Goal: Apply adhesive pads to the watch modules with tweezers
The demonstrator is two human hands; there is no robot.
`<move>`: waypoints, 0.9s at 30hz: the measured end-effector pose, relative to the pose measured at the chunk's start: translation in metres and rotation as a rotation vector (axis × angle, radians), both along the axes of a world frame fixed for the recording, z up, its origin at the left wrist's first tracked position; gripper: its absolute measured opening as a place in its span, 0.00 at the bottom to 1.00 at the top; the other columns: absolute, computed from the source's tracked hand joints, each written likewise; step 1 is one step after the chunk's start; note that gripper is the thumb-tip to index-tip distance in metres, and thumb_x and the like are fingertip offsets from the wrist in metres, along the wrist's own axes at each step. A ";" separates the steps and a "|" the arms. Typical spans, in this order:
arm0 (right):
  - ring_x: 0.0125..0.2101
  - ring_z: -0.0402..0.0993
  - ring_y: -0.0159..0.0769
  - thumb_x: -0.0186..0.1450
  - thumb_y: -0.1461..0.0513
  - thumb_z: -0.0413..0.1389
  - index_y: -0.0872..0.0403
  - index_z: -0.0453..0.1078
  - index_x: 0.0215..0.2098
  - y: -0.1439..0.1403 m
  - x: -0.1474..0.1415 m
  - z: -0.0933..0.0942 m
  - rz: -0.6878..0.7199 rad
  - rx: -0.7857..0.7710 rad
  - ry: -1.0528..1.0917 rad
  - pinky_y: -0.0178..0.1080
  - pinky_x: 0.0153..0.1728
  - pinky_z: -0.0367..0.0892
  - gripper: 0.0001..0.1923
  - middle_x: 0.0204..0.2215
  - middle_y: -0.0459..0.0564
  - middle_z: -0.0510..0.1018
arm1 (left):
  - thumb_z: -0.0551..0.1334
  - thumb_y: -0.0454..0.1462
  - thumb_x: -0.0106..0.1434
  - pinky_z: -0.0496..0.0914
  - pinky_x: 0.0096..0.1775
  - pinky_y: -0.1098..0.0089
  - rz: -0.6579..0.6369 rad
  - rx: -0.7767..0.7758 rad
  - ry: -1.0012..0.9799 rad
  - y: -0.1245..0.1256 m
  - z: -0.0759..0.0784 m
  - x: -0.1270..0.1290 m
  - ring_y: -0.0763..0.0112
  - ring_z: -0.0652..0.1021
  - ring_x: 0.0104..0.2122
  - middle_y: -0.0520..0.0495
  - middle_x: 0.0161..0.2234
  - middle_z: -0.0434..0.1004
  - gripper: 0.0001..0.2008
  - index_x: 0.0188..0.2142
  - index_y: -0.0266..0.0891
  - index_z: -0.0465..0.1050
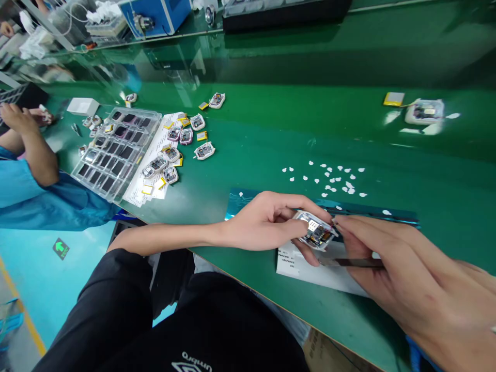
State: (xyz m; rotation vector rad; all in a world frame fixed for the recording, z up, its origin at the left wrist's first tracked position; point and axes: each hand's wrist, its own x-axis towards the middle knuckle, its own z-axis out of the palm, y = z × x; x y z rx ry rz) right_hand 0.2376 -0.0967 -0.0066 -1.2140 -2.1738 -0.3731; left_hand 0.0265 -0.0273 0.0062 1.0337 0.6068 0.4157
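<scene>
My left hand (267, 222) grips a small white device with an exposed circuit board (315, 232), holding it just above a white printed sheet (310, 268) on the green table (271, 144). My right hand (406, 274) holds thin metal tweezers (352, 262), and its fingertips touch the right edge of the device. A shiny blue film strip (240, 199) lies under and behind both hands.
Several small white paper bits (329, 178) are scattered beyond the hands. Several similar devices (186, 137) and a clear compartment tray (114, 152) lie at the left. Another device with a yellow battery (424, 110) sits at the far right. A co-worker's arm in a blue sleeve (34, 170) rests at the left.
</scene>
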 end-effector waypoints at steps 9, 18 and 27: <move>0.35 0.84 0.34 0.69 0.68 0.58 0.49 0.71 0.61 0.001 0.004 0.009 -0.281 -0.094 -0.015 0.36 0.21 0.65 0.22 0.46 0.49 0.86 | 0.58 0.29 0.68 0.79 0.32 0.74 0.039 -0.051 -0.055 -0.002 0.000 0.000 0.74 0.84 0.26 0.52 0.31 0.79 0.07 0.43 0.36 0.72; 0.33 0.82 0.32 0.76 0.67 0.49 0.47 0.48 0.77 -0.005 0.015 0.011 0.014 -0.172 -0.207 0.36 0.21 0.68 0.34 0.50 0.50 0.84 | 0.59 0.30 0.67 0.76 0.33 0.73 0.043 -0.004 -0.064 -0.002 -0.003 -0.001 0.72 0.84 0.24 0.56 0.25 0.77 0.07 0.43 0.40 0.67; 0.46 0.84 0.41 0.77 0.60 0.48 0.43 0.46 0.78 -0.013 0.025 0.013 0.041 -0.257 -0.204 0.43 0.32 0.76 0.33 0.59 0.50 0.80 | 0.59 0.31 0.67 0.77 0.33 0.72 0.054 0.040 -0.062 -0.002 -0.004 -0.001 0.71 0.85 0.26 0.54 0.27 0.78 0.06 0.43 0.39 0.65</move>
